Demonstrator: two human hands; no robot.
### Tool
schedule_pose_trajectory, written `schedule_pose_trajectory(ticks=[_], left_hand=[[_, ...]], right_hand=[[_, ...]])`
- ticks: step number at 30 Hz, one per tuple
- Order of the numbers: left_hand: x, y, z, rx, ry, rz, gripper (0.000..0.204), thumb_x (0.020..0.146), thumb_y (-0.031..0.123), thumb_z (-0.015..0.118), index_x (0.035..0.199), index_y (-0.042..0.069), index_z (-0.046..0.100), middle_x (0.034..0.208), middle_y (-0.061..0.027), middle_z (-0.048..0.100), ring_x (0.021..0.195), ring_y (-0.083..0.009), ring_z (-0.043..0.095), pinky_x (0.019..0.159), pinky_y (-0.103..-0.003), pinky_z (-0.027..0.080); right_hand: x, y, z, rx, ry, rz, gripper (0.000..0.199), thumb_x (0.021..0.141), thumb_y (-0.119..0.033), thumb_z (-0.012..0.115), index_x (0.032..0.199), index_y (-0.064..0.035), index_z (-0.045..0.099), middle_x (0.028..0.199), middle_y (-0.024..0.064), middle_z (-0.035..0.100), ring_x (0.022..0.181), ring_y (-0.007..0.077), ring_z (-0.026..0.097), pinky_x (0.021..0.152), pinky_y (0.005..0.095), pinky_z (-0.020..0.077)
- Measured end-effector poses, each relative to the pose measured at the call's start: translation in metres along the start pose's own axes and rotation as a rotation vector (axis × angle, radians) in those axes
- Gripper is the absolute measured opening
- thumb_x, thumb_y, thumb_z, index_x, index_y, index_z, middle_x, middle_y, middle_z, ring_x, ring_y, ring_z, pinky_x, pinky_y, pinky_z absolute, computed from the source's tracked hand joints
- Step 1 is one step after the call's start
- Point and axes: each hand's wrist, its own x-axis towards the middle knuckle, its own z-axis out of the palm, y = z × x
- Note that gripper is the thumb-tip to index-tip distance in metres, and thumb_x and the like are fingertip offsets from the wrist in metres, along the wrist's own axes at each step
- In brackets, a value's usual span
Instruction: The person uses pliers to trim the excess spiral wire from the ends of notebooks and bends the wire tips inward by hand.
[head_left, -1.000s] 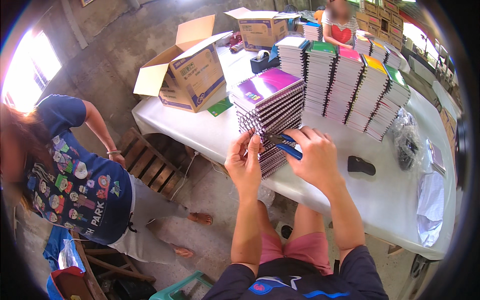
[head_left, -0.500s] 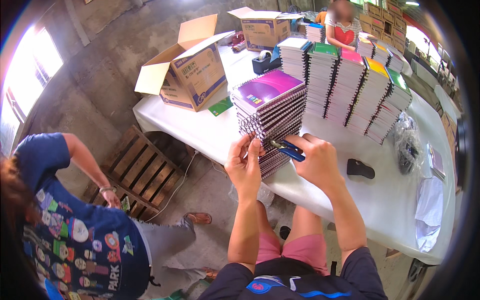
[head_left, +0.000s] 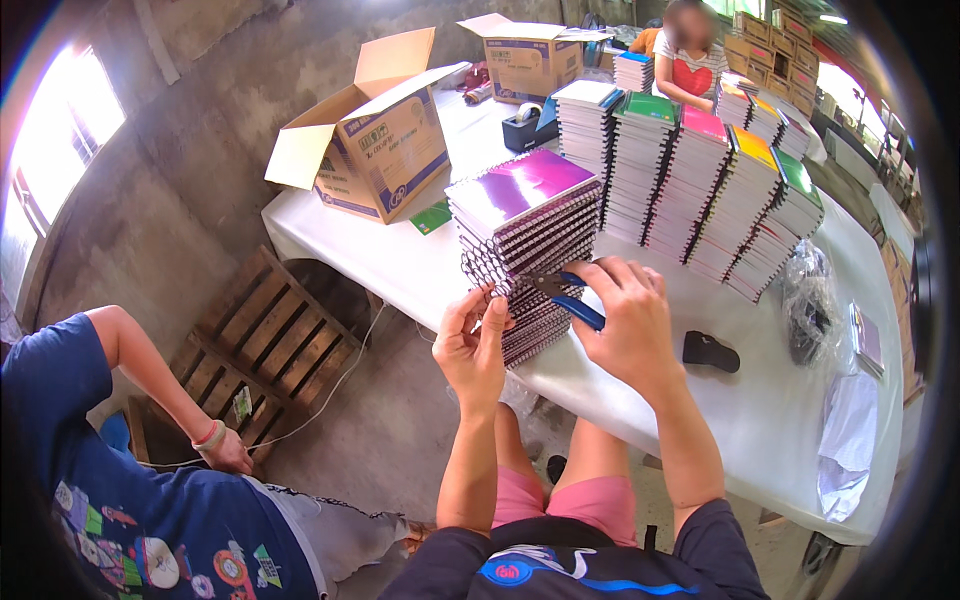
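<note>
At the near edge of the white bench stands a stack of spiral-bound notebooks with a shiny purple cover on top, its wire spines facing the person. The left hand is raised against the lower left corner of that stack, fingertips pinched together on the wire coils there. The right hand is wrapped tight around the blue handles of a pair of pliers, whose metal nose points left into the spirals just beside the left fingertips. Behind the stack, several taller piles of notebooks with green, pink, yellow and blue covers lean in a row. An open cardboard box sits at the bench's left end, with a tape dispenser farther back and a second cardboard box beyond it. A small black object lies on the bench just right of the right hand, and a clear plastic bag holding dark items lies farther right. Another person in a blue printed shirt is bent over low on the left near a wooden pallet on the floor.
</note>
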Motion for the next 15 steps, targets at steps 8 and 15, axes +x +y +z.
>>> schedule_pose_trajectory(ticks=[8,15], left_hand=[[0.0027,-0.0018,-0.0009,0.026,-0.001,0.041,0.019,0.086,0.005,0.065,0.102,-0.005,0.062,0.082,-0.0065,0.065,0.067,-0.0091,0.061,0.06,-0.023,0.053],[0.0007,-0.0021,0.0006,0.005,0.01,0.048,0.018,0.085,0.001,0.065,0.101,-0.005,0.062,0.088,-0.0094,0.066,0.069,-0.0098,0.061,0.06,-0.024,0.055]], right_hand=[[0.0018,-0.0053,-0.0037,-0.007,0.017,-0.046,0.047,0.063,-0.016,0.073,0.109,-0.0144,0.062,0.099,0.0066,0.06,0.099,0.0254,0.056,0.09,0.0416,0.0362],[0.0023,-0.0008,-0.0039,0.034,-0.037,-0.012,0.045,0.064,-0.016,0.073,0.109,-0.0144,0.062,0.099,0.0062,0.06,0.098,0.0253,0.056,0.089,0.0423,0.0364]])
